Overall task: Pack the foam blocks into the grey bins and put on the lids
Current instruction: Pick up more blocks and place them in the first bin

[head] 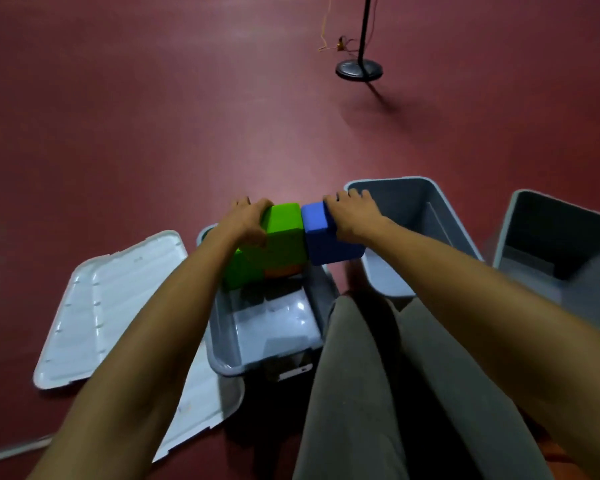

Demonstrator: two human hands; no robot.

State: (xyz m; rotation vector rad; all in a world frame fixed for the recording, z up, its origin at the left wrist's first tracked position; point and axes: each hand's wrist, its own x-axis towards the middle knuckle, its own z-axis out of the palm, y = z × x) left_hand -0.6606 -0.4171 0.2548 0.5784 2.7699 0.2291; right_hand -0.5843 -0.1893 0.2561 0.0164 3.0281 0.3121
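My left hand (245,220) grips the left end of a green foam block (284,237), and my right hand (352,213) grips the right end of a blue foam block (326,240). The two blocks are pressed end to end and held over the far end of a grey bin (222,341). Below them in that bin lie another green block (238,270) and an orange block (283,271), mostly hidden.
Two more open grey bins stand to the right, one (413,216) beside my right hand and one (551,237) at the frame's right edge. Pale lids (111,306) lie on the red floor to the left. A black lamp base (359,69) stands far back. My legs fill the lower middle.
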